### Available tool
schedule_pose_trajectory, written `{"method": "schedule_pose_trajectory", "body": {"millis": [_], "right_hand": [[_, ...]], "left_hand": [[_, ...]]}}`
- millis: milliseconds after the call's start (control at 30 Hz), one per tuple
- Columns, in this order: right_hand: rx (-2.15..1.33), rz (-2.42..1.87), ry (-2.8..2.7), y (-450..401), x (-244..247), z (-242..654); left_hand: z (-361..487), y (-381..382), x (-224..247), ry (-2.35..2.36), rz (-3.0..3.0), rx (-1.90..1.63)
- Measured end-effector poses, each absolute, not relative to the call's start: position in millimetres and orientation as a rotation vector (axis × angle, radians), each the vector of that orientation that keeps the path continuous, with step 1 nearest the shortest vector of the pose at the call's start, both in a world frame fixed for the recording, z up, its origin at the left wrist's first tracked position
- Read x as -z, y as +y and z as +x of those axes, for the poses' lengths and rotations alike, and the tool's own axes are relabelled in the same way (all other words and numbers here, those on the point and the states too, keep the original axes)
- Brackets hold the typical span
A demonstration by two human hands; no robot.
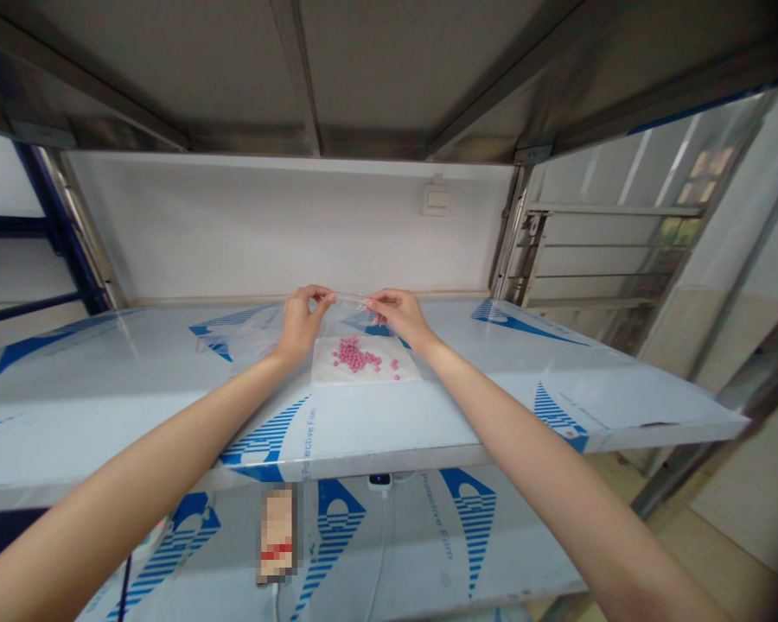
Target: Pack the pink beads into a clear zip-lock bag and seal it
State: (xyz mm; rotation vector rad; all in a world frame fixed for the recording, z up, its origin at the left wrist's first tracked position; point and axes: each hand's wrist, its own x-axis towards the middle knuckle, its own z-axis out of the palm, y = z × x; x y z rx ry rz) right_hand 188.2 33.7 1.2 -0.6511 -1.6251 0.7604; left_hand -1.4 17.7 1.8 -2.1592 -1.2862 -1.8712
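My left hand (303,321) and my right hand (398,316) pinch the top edge of a clear plastic bag (348,304), one at each side. The bag hangs between them, just above the shelf, and its lower part is hard to make out. Below it, a white sheet (328,373) lies flat on the film-covered shelf. Several small pink beads (356,354) are heaped on that sheet, with a few scattered toward its right side. Left of my left hand lies more clear plastic (246,341), crumpled on the shelf.
The metal shelf (168,389) carries blue-printed protective film; its front edge runs across the view. On a lower shelf (408,553) are a blurred-out object (277,531) and a small device (379,482) with white cables. Another metal deck (376,78) hangs overhead. A wall switch (435,200) is behind.
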Motion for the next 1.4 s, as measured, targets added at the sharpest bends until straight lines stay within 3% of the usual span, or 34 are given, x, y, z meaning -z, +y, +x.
{"method": "schedule_pose_trajectory", "body": {"millis": [1400], "right_hand": [[-0.578,-0.66,-1.727,25.1,-3.5,185.2]], "left_hand": [[7.3,6.5,-1.4,-1.13,-2.346,1.863]]}}
